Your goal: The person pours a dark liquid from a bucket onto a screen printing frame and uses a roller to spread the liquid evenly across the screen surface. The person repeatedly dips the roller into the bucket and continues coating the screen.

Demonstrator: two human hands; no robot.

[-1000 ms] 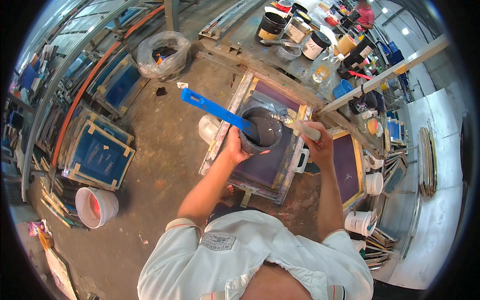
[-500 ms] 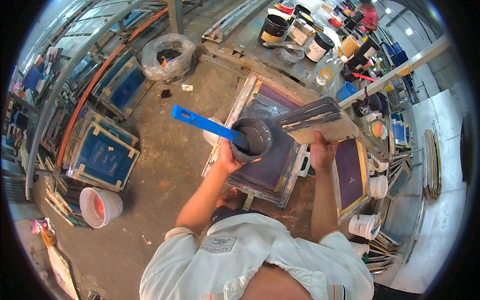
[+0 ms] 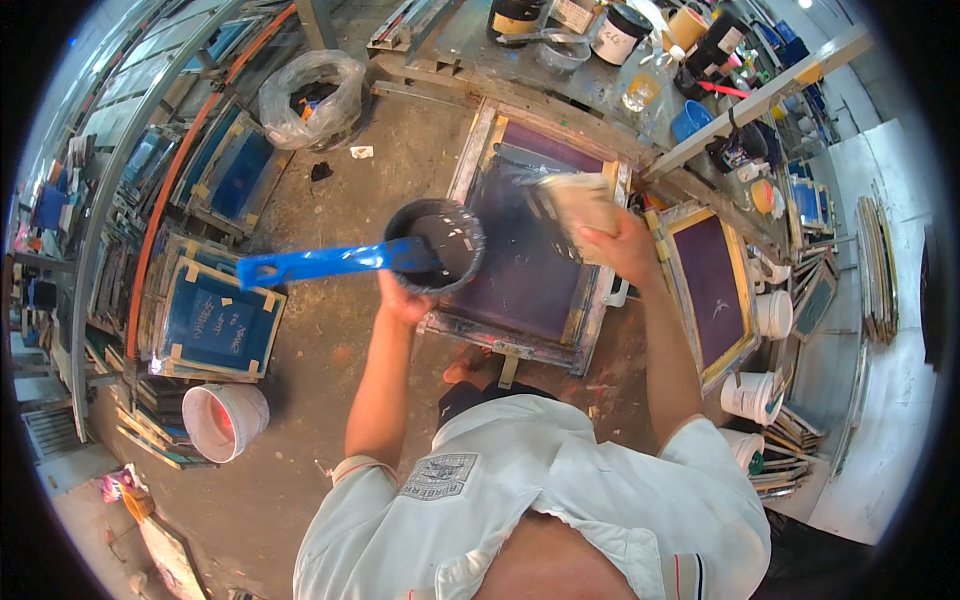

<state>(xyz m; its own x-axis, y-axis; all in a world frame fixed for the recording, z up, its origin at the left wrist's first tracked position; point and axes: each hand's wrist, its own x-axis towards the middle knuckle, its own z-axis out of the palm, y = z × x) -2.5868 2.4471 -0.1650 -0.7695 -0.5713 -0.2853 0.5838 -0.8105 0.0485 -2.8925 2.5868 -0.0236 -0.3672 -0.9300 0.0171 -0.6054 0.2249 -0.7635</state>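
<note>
My left hand (image 3: 402,302) is wrapped round the underside of a dark tub (image 3: 478,232) with grey ink in it. A blue ink spatula (image 3: 318,265) leans in the tub, its slotted handle sticking out to the left over the rim. In my right hand (image 3: 624,246) is a wooden squeegee (image 3: 585,203), gripped by its near right part. It is somewhat blurred and tilted over the purple mesh of a screen printing frame (image 3: 472,160). Whether its blade touches the mesh, I cannot tell.
Another purple screen (image 3: 712,290) leans at the right. Ink tubs (image 3: 620,35) and a clear bottle (image 3: 642,92) stand on the far bench. Left are blue screens (image 3: 215,322), a pinkish-white bucket (image 3: 226,420) and a clear plastic bag (image 3: 315,98). A metal beam (image 3: 757,97) crosses the far right.
The squeegee has turned and come left over the mesh in my right hand. My left hand has moved the tub left, and the spatula handle now lies more level. My view has shifted.
</note>
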